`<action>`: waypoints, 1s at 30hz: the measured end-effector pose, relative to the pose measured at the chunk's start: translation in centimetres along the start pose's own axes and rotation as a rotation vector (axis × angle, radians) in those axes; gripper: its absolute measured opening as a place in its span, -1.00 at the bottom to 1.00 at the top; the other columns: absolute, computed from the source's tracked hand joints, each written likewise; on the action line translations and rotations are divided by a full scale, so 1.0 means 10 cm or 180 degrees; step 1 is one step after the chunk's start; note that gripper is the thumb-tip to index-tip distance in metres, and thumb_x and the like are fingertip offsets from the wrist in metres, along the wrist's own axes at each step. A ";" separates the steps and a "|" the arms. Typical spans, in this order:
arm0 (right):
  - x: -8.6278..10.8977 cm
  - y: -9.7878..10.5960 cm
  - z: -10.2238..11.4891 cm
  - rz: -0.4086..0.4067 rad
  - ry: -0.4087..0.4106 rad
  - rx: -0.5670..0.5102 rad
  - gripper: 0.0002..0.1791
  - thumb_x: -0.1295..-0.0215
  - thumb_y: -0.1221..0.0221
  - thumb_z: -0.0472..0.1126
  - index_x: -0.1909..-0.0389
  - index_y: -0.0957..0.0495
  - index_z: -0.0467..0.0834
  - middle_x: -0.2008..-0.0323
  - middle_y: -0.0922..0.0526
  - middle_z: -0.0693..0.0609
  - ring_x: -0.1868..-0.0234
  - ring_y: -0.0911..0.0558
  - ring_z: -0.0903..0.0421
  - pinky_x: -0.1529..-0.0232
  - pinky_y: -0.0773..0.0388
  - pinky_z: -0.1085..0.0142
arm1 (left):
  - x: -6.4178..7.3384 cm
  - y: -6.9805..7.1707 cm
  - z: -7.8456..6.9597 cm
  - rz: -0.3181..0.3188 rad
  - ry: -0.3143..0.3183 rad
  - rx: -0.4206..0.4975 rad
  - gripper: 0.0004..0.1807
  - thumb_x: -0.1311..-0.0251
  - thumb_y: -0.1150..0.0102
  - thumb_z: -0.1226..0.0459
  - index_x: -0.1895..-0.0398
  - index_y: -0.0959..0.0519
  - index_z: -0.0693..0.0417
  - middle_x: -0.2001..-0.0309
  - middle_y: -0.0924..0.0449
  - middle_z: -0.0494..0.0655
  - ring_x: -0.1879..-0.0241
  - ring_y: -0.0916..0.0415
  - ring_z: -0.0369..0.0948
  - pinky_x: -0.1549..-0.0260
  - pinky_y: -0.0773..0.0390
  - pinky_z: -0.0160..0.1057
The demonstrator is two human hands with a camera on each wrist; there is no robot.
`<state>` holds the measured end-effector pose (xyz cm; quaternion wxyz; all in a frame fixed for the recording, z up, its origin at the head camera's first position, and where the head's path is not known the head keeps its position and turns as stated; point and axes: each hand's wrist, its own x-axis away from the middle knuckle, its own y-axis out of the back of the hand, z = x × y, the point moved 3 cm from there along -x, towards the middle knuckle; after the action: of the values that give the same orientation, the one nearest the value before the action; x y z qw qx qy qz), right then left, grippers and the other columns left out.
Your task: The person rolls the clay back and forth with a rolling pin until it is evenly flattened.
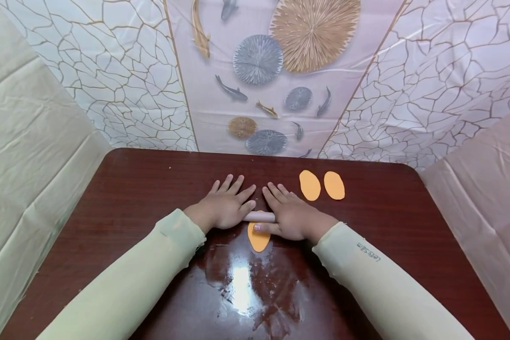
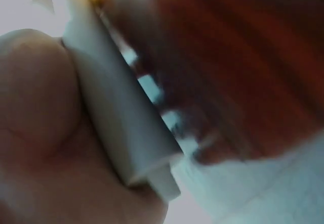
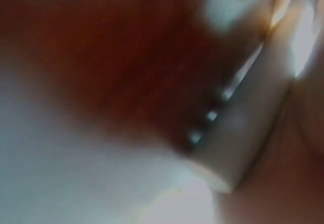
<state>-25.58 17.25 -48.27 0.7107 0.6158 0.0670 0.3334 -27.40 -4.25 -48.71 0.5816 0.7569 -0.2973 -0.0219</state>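
Observation:
A pale rolling pin (image 1: 260,216) lies crosswise over an orange flat oval of what looks like dough (image 1: 258,242) on the dark table. My left hand (image 1: 226,208) rests on the pin's left part with fingers straight and spread. On the pin's right part lies my right hand (image 1: 295,215), its fingers extended away from me and its thumb over the orange oval. The left wrist view shows the pin (image 2: 116,102) under the palm, with a small stub at its end. In the right wrist view the pin (image 3: 248,123) also runs beneath the palm.
Two more orange ovals (image 1: 310,185) (image 1: 334,185) lie side by side beyond my right hand. The glossy brown table (image 1: 153,174) has wet-looking smears near its front. Patterned cloth (image 1: 259,94) hangs behind it, and plain cloth (image 1: 17,189) hangs at the sides.

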 end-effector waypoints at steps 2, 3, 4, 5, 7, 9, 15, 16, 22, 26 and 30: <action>0.08 -0.02 0.05 -0.0025 0.0041 0.0003 0.31 -0.52 0.07 0.70 -0.88 0.19 -0.15 -0.88 0.25 -0.20 -0.88 0.20 -0.28 -0.81 0.01 -0.28 | 0.07 -0.04 -0.03 -0.0058 -0.0033 -0.0049 -0.26 -0.79 0.46 -0.31 -0.89 0.01 -0.41 -0.90 0.32 -0.01 -0.87 0.50 0.15 -0.79 0.33 0.36; 0.12 -0.03 0.07 -0.0054 0.0064 0.0007 0.31 -0.52 0.04 0.69 -0.87 0.18 -0.16 -0.87 0.23 -0.22 -0.88 0.17 -0.30 -0.81 -0.01 -0.28 | 0.11 -0.06 -0.04 -0.0094 -0.0049 -0.0078 -0.26 -0.79 0.47 -0.31 -0.89 0.00 -0.41 -0.90 0.31 -0.01 -0.87 0.48 0.15 -0.79 0.32 0.36; 0.17 -0.04 0.10 -0.0078 0.0079 0.0025 0.31 -0.51 0.03 0.69 -0.87 0.17 -0.16 -0.87 0.21 -0.22 -0.87 0.15 -0.31 -0.80 -0.03 -0.27 | 0.15 -0.08 -0.06 -0.0124 -0.0071 -0.0102 -0.26 -0.79 0.48 -0.32 -0.89 0.00 -0.42 -0.90 0.29 -0.01 -0.88 0.46 0.15 -0.79 0.31 0.36; 0.21 -0.05 0.13 -0.0105 0.0096 0.0056 0.32 -0.51 0.01 0.69 -0.87 0.15 -0.17 -0.87 0.19 -0.23 -0.87 0.13 -0.31 -0.80 -0.05 -0.26 | 0.19 -0.10 -0.08 -0.0155 -0.0101 -0.0130 -0.26 -0.79 0.48 -0.32 -0.89 -0.01 -0.41 -0.90 0.27 -0.01 -0.88 0.44 0.16 -0.79 0.30 0.36; 0.30 -0.07 0.19 -0.0172 0.0126 0.0126 0.33 -0.50 -0.02 0.68 -0.87 0.12 -0.19 -0.87 0.14 -0.24 -0.87 0.09 -0.32 -0.79 -0.08 -0.26 | 0.28 -0.13 -0.11 -0.0205 -0.0182 -0.0221 -0.24 -0.78 0.49 -0.33 -0.89 -0.02 -0.38 -0.90 0.23 0.01 -0.88 0.39 0.18 -0.79 0.27 0.36; 0.38 -0.10 0.25 -0.0233 0.0160 0.0195 0.33 -0.50 -0.05 0.67 -0.86 0.09 -0.21 -0.86 0.10 -0.24 -0.86 0.05 -0.32 -0.78 -0.13 -0.25 | 0.38 -0.17 -0.15 -0.0245 -0.0264 -0.0295 -0.21 -0.76 0.45 -0.35 -0.89 -0.04 -0.33 -0.89 0.19 0.03 -0.87 0.34 0.20 -0.79 0.23 0.36; 0.66 -0.22 0.41 -0.0413 0.0291 0.0402 0.34 -0.46 -0.12 0.66 -0.86 0.04 -0.22 -0.86 0.05 -0.24 -0.85 -0.01 -0.32 -0.77 -0.18 -0.24 | 0.71 -0.32 -0.25 -0.0284 -0.0449 -0.0334 -0.09 -0.70 0.24 -0.40 -0.90 -0.03 -0.19 -0.88 0.12 0.05 -0.86 0.26 0.23 -0.78 0.15 0.39; 0.71 -0.24 0.43 -0.0446 0.0298 0.0425 0.35 -0.45 -0.12 0.67 -0.86 0.04 -0.22 -0.86 0.06 -0.24 -0.85 -0.01 -0.31 -0.77 -0.18 -0.24 | 0.76 -0.35 -0.26 -0.0280 -0.0471 -0.0323 -0.07 -0.69 0.22 -0.40 -0.90 -0.01 -0.18 -0.88 0.12 0.05 -0.86 0.26 0.22 -0.78 0.15 0.39; 0.91 -0.36 0.53 -0.0588 0.0263 0.0467 0.38 -0.42 -0.12 0.69 -0.86 0.06 -0.22 -0.86 0.09 -0.22 -0.87 0.03 -0.28 -0.78 -0.12 -0.26 | 0.95 -0.41 -0.32 -0.0252 -0.0578 -0.0271 0.02 -0.64 0.16 -0.45 -0.91 0.06 -0.16 -0.88 0.10 0.04 -0.86 0.24 0.22 -0.77 0.16 0.41; 0.94 -0.40 0.57 -0.0607 0.0227 0.0497 0.38 -0.44 -0.11 0.69 -0.86 0.09 -0.21 -0.87 0.13 -0.21 -0.87 0.06 -0.27 -0.79 -0.10 -0.27 | 0.99 -0.43 -0.32 -0.0254 -0.0598 -0.0228 0.03 -0.64 0.16 -0.45 -0.91 0.07 -0.15 -0.88 0.09 0.04 -0.86 0.25 0.23 -0.77 0.18 0.42; 0.93 -0.43 0.57 -0.0668 0.0207 0.0545 0.39 -0.44 -0.09 0.70 -0.86 0.09 -0.23 -0.87 0.13 -0.22 -0.87 0.05 -0.27 -0.79 -0.10 -0.27 | 0.97 -0.45 -0.31 -0.0270 -0.0585 -0.0242 0.04 -0.63 0.20 -0.48 -0.92 0.09 -0.16 -0.89 0.10 0.02 -0.87 0.25 0.21 -0.77 0.21 0.42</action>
<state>-13.83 17.59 -47.94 0.6840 0.6527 0.1822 0.2702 -16.31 -5.52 -48.73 0.5787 0.7410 -0.3159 -0.1271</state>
